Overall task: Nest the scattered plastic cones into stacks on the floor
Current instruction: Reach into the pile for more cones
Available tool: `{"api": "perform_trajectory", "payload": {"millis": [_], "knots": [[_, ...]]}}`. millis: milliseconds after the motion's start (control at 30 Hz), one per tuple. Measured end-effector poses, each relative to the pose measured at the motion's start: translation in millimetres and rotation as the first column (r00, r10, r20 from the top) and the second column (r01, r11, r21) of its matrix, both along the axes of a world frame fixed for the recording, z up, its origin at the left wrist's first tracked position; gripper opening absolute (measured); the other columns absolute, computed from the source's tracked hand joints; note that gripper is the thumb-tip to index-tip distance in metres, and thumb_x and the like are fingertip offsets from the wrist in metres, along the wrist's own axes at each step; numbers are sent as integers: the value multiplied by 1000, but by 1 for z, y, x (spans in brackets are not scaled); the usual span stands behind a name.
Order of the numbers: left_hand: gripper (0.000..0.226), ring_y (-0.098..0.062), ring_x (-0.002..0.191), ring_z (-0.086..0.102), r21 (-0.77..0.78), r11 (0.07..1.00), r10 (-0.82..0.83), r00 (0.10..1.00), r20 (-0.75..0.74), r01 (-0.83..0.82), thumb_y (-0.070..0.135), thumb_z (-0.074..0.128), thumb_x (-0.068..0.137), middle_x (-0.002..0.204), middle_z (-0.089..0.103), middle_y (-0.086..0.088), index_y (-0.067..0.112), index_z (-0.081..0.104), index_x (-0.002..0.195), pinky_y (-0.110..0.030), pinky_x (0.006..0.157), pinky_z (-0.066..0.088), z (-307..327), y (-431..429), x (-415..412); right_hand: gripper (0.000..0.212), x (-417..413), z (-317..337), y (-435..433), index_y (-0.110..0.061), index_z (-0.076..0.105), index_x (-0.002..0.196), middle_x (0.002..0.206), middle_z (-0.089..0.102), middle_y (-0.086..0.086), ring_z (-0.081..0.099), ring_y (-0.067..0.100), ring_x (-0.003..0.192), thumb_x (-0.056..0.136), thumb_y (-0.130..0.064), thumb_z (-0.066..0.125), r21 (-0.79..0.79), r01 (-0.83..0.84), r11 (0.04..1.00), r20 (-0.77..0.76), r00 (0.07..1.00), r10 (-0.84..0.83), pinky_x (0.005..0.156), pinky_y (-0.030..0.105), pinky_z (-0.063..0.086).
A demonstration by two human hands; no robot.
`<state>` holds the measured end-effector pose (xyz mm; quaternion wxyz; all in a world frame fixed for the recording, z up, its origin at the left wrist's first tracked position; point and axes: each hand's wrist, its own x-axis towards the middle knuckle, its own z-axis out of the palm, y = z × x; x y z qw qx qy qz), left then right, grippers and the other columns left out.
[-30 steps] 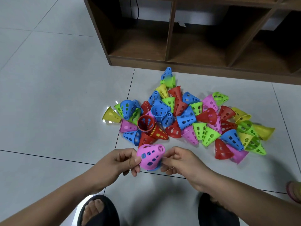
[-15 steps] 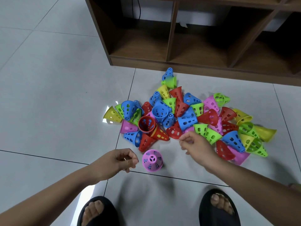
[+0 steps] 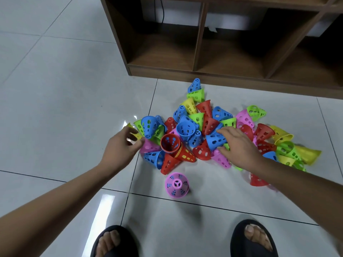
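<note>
The single pink cone [image 3: 176, 184] stands upright on the floor [image 3: 55, 93], wide end down and well apart from the pile [image 3: 205, 110]. This placement gives a stable base, probably the start of a stack. The other cones lie jumbled just in front of the wooden shelf unit [image 3: 199, 38], most of them on their sides.

Both hands reach into the pile to take the next pieces. The right hand [image 3: 241, 149] is spread flat, fingers apart, over a blue cone [image 3: 215, 141], with nothing clamped. The left hand [image 3: 118, 149] is at the left edge of the pile, its fingers either side of a yellow cone [image 3: 137, 135]. Whether they have closed on it cannot be told, because the picture is blurred there.

Containers:
- Shelf compartments – no cones inside; a dark cable [image 3: 161, 10] hangs at the back of the left one.
- Red cone [image 3: 169, 142], mouth up – already nested in others, with a yellow rim showing beneath it.
</note>
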<state>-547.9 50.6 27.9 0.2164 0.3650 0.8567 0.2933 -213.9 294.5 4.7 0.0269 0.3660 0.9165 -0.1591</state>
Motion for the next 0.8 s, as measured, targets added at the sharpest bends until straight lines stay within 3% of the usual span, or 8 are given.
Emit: {"api": "perform_trajectory", "payload": {"millis": [200,333,433,500,600,700,800], "knots": [[73,-17,89,69,-78,997,16,999,-38,-19,76,72,83,101,71,6,30,49,134,-37,74,56,-12,35,0,59,-6,-6,3,-19,53,142,138,54,5,55,30,125,92,-36,79,-41,3,999,41,999,-1,106,47,50],[78,-18,85,67,-102,994,22,998,-57,-28,75,73,84,104,72,1,25,46,138,-34,68,51,-18,47,3,51,-7,-5,4,-21,53,134,126,60,4,58,29,116,92,-37,78,-29,5,1000,67,998,-3,99,45,49],[77,-22,98,61,-70,997,20,992,-126,-29,69,77,83,117,60,0,22,46,136,-37,76,52,-20,46,6,48,-5,-6,4,-20,53,131,124,63,5,60,29,114,93,-35,78,-37,-2,999,61,998,5,97,44,49],[67,-25,106,55,13,998,-57,956,-289,64,59,79,86,121,52,-2,20,50,132,-40,85,51,-20,42,10,45,-5,-6,4,-19,53,129,124,66,5,62,29,113,94,-33,78,-45,0,999,56,998,3,95,44,51],[47,-30,102,54,58,937,-272,826,-494,344,42,81,87,116,55,-5,18,61,121,-44,85,47,-17,38,19,39,-5,-6,3,-18,54,124,118,69,5,64,30,109,95,-33,76,-68,6,998,48,999,-3,89,44,53],[39,-27,104,54,-37,841,-467,689,-554,540,45,77,87,115,59,2,23,66,117,-43,83,43,-20,38,31,34,-4,-3,0,-20,56,120,114,68,3,62,27,108,96,-34,76,-83,21,996,5,1000,-21,87,43,52],[38,-23,108,56,-123,789,-566,634,-527,603,49,76,87,113,64,8,28,70,118,-40,83,41,-28,39,35,30,-4,8,-6,-19,60,119,116,66,-1,61,22,108,97,-33,75,-93,45,995,-85,995,-53,88,40,52]]}}
